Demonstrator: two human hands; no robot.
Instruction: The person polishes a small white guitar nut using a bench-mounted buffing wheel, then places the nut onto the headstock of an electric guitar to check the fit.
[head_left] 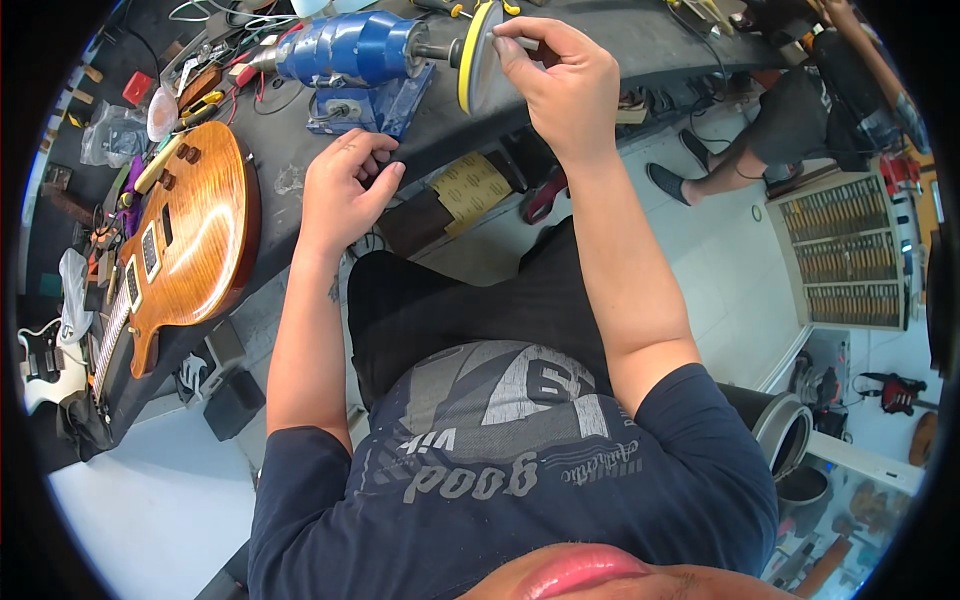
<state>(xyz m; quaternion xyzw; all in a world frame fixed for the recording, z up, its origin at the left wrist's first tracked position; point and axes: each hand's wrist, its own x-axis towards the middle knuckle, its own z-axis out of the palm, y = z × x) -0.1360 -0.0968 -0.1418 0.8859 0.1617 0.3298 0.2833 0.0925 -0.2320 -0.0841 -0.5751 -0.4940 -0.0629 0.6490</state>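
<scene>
A blue bench motor is mounted on a blue base at the far edge of view. On its shaft sits a round disc with a yellow rim and a grey face. My right hand is at that face, thumb and fingers pinched around a small light-coloured piece too hidden to name. My left hand rests by the bench edge in front of the motor base, fingers loosely bent and thumb apart, with nothing seen in it. Left of it lies an amber flame-top electric guitar, its neck toward me.
Hand tools, wires and plastic bags crowd the dark workbench on the left. A yellow sheet shows below the bench. Another person's legs are at the far right, near a rack of small parts. A cylindrical duct stands beside my right elbow.
</scene>
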